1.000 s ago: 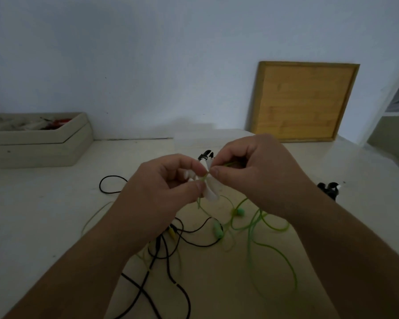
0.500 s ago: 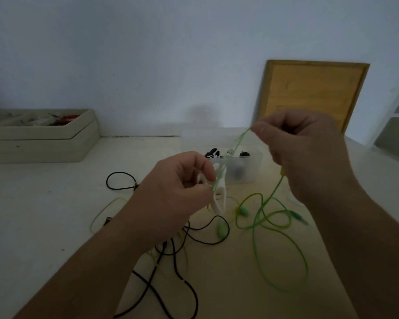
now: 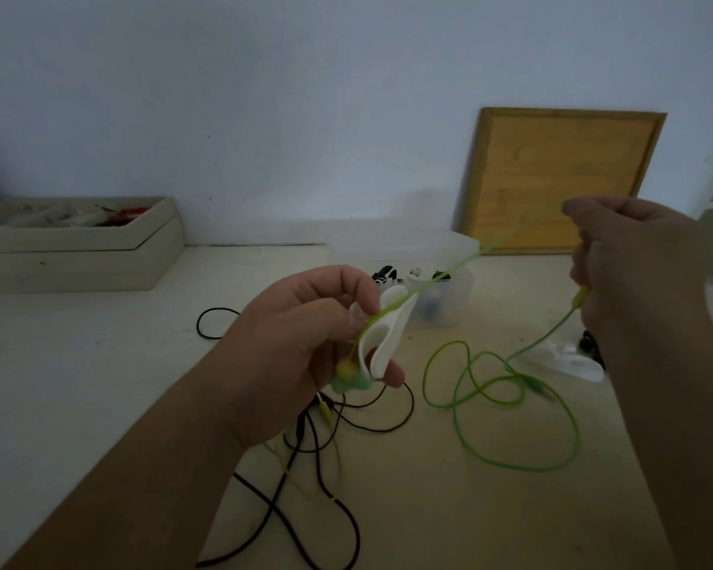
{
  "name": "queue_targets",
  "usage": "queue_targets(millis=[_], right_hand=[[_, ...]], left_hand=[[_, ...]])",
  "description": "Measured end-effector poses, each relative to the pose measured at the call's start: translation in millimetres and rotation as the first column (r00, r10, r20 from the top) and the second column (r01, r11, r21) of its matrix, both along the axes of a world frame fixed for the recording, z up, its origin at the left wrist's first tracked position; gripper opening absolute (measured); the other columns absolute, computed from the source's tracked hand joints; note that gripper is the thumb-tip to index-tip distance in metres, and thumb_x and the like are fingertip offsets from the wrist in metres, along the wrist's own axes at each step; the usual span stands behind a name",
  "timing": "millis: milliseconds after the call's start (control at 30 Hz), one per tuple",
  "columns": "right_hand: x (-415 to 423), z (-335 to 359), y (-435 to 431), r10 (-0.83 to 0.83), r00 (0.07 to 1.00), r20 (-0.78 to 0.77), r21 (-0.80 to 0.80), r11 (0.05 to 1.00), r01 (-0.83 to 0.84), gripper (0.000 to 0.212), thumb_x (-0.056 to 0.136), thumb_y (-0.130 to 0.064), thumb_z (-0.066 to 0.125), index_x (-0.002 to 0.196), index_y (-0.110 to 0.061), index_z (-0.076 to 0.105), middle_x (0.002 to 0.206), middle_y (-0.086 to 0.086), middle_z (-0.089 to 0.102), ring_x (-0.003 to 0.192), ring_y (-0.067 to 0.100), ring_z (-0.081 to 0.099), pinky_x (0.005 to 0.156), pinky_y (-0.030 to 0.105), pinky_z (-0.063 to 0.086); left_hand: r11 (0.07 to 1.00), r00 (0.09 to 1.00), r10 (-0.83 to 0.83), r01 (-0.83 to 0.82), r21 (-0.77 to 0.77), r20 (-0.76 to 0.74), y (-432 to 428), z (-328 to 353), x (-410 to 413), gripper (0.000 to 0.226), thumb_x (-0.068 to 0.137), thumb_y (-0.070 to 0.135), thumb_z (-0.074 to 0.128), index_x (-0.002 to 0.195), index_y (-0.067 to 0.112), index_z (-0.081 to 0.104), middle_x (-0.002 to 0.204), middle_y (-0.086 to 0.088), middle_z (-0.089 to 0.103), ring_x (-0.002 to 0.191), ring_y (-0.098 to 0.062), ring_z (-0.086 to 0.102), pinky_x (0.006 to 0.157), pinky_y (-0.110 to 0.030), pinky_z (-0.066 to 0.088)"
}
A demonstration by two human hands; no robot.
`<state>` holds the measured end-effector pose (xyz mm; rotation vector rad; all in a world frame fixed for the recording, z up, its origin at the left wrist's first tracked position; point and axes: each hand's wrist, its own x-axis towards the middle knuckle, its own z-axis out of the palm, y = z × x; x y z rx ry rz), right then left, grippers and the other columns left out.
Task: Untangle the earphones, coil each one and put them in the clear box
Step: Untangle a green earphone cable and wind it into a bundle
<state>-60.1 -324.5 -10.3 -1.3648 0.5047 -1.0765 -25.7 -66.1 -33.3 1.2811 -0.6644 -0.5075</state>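
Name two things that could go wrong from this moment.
1. The green cable runs taut between the left hand and right hand; a harder pull might slip it off the white winder.
2. Its slack loops cross one another on the table and might tighten into a knot.

The green earphone (image 3: 453,267) runs taut from the left hand (image 3: 305,343) to the right hand (image 3: 634,273), its slack lying in loose loops on the worktop (image 3: 99,364). The black earphone (image 3: 303,431) lies tangled with a thin yellow cable (image 3: 326,409). Behind them stands the clear box (image 3: 449,306), holding black and white pieces.
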Motion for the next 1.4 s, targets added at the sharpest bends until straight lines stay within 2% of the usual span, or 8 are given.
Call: queue_targets(millis=[167, 600, 733, 967, 1100, 1200, 1300, 1400], right_hand=[[5, -8, -10, -0.092, 0.992, -0.082, 0.019, 0.995, 0.094, 0.017, 0.08, -0.028, 0.077, 0.092, -0.016, 0.073, 0.056, -0.003, 0.046, 0.044, 0.012, 0.038, 0.043, 0.024, 0.033], [4, -6, -15, -0.011, 0.996, -0.089, 0.076, 0.997, 0.017, 0.018, 0.084, -0.017, 0.072, 0.099, -0.008, 0.07, 0.057, 0.001, 0.04, 0.039, 0.01, 0.031, 0.038, 0.019, 0.025], [6, -6, -10, 0.073, 0.964, -0.256, 0.073, 0.996, -0.056, 0.007, 0.084, -0.011, 0.071, 0.09, -0.008, 0.067, 0.062, 0.003, 0.048, 0.048, 0.012, 0.041, 0.046, 0.023, 0.036], [13, -24, -22, -0.042, 0.901, -0.432, 0.01, 0.999, 0.051, 0.014, 0.08, -0.012, 0.075, 0.073, -0.013, 0.063, 0.068, 0.006, 0.055, 0.059, 0.019, 0.051, 0.065, 0.035, 0.047], [16, -32, -23, -0.139, 0.812, -0.567, -0.207, 0.978, 0.024, 0.005, 0.082, -0.02, 0.073, 0.084, -0.016, 0.073, 0.08, 0.004, 0.069, 0.075, 0.025, 0.065, 0.072, 0.039, 0.054], [12, -25, -5, -0.313, 0.726, -0.612, -0.568, 0.813, -0.128, 0.023, 0.092, -0.026, 0.063, 0.114, -0.022, 0.069, 0.105, -0.002, 0.069, 0.092, 0.014, 0.058, 0.084, 0.031, 0.045], [0, -6, 28, 0.034, 0.861, -0.507, -0.547, 0.76, -0.352, 0.025, 0.097, -0.037, 0.054, 0.115, -0.028, 0.07, 0.107, -0.021, 0.066, 0.099, -0.007, 0.058, 0.083, 0.007, 0.038], [-11, -1, 59, 0.476, 0.656, -0.585, -0.333, 0.597, -0.73, 0.051, 0.088, -0.064, 0.038, 0.099, -0.032, 0.076, 0.095, -0.024, 0.073, 0.095, -0.013, 0.062, 0.088, 0.019, 0.041]], left_hand=[[0.998, 0.997, -0.048, 0.05, 0.026, -0.059, -2, 1, -2, 0.019, 0.069, 0.005, 0.051, 0.072, 0.013, 0.068, 0.071, -0.016, 0.063, 0.058, -0.031, 0.066, 0.059, -0.034, 0.057], [0.993, 0.997, -0.074, 0.075, 0.086, -0.015, -1, -5, -1, 0.013, 0.079, 0.005, 0.059, 0.084, 0.012, 0.069, 0.081, -0.017, 0.069, 0.068, -0.028, 0.069, 0.064, -0.037, 0.058], [0.99, 0.995, -0.029, 0.016, 0.14, 0.092, -3, -4, -4, 0.014, 0.078, 0.001, 0.058, 0.083, 0.011, 0.067, 0.074, -0.013, 0.069, 0.064, -0.025, 0.069, 0.063, -0.038, 0.058], [0.979, 0.984, 0.071, -0.099, 0.176, 0.162, -5, 0, -6, 0.026, 0.093, -0.01, 0.05, 0.081, 0.009, 0.064, 0.068, -0.012, 0.068, 0.059, -0.022, 0.069, 0.062, -0.038, 0.061], [0.972, 0.979, 0.036, -0.08, 0.22, 0.199, -5, -1, -6, 0.024, 0.092, -0.003, 0.056, 0.079, 0.014, 0.067, 0.07, -0.006, 0.069, 0.061, -0.021, 0.07, 0.062, -0.036, 0.06], [0.97, 0.968, 0.067, -0.12, 0.211, 0.243, -6, -3, -5, 0.026, 0.091, -0.004, 0.056, 0.078, 0.015, 0.066, 0.067, -0.005, 0.067, 0.058, -0.021, 0.069, 0.058, -0.033, 0.059], [0.967, 0.951, 0.123, -0.18, 0.183, 0.285, -6, -4, -3, 0.027, 0.091, -0.005, 0.057, 0.077, 0.016, 0.067, 0.065, -0.006, 0.067, 0.058, -0.023, 0.068, 0.057, -0.033, 0.059], [0.962, 0.927, 0.15, -0.217, 0.164, 0.344, -5, -3, -1, 0.024, 0.089, -0.004, 0.059, 0.079, 0.016, 0.067, 0.069, -0.007, 0.068, 0.058, -0.024, 0.069, 0.057, -0.034, 0.058]])
